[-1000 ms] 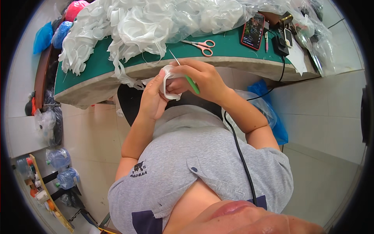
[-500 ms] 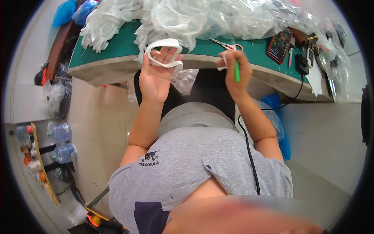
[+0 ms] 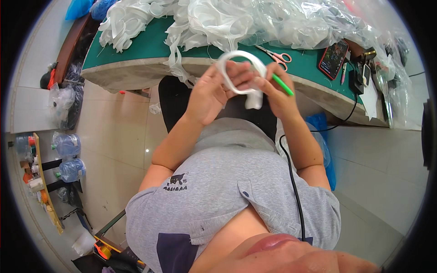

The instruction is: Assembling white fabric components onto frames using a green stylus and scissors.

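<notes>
Between my hands is a white fabric loop [image 3: 249,55], a curled narrow band with a short end hanging at its lower right. My left hand [image 3: 204,101] holds the loop's left side, its fingers showing through the opening. At the right side, my right hand [image 3: 281,101] has its thumb and fingers closed on the band. A slim bright green pen-like tool [image 3: 283,85] is also held in that hand, sticking out past the fingers; its tip is hidden. Both hands are just in front of the table edge, above my lap.
White fabric strips [image 3: 214,22] pile across the green tabletop [image 3: 150,38], some hanging over its front edge. Pink-handled scissors [image 3: 278,59] lie beyond my right hand. Farther right are a phone [image 3: 333,60], a pen [image 3: 343,73] and a black cable [image 3: 353,109]. Clear plastic [image 3: 309,27] covers the back.
My left hand has moved right with the loop, and my right hand has come to its right side and taken hold there. A small white piece at my right fingers no longer shows.
</notes>
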Available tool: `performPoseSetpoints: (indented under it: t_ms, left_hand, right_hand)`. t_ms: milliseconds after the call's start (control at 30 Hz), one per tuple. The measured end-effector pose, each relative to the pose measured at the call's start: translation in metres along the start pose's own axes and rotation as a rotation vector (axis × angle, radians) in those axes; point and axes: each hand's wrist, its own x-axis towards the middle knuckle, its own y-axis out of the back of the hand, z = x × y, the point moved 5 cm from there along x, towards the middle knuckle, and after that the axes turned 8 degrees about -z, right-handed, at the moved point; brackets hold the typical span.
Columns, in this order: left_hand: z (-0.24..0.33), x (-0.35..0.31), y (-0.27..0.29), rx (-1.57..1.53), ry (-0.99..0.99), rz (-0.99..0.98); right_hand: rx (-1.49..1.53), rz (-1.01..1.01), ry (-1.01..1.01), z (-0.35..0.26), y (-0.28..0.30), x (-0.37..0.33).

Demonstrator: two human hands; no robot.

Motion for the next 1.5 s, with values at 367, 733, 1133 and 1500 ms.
performPoseSetpoints:
  t_ms: [367, 733, 1133, 1500]
  left_hand:
    - [0.073, 0.05, 0.021, 1.991, -0.698, 0.135]
    - [0.051, 0.105, 0.013, 2.279, -0.497, 0.072]
    - [0.095, 0.061, 0.04, 0.605, -0.517, 0.219]
    - [0.044, 0.027, 0.003, 1.271, -0.517, 0.079]
  right_hand:
    - [-0.881, 0.434, -0.19, -0.135, 0.083, -0.138]
    - [-1.267, 0.416, -1.021, -0.062, 0.153, -0.259]
    - [-0.999, 0.369, -0.321, -0.101, 0.086, -0.125]
    - [-1.146, -0.072, 0.447, -0.045, -0.011, 0.051]
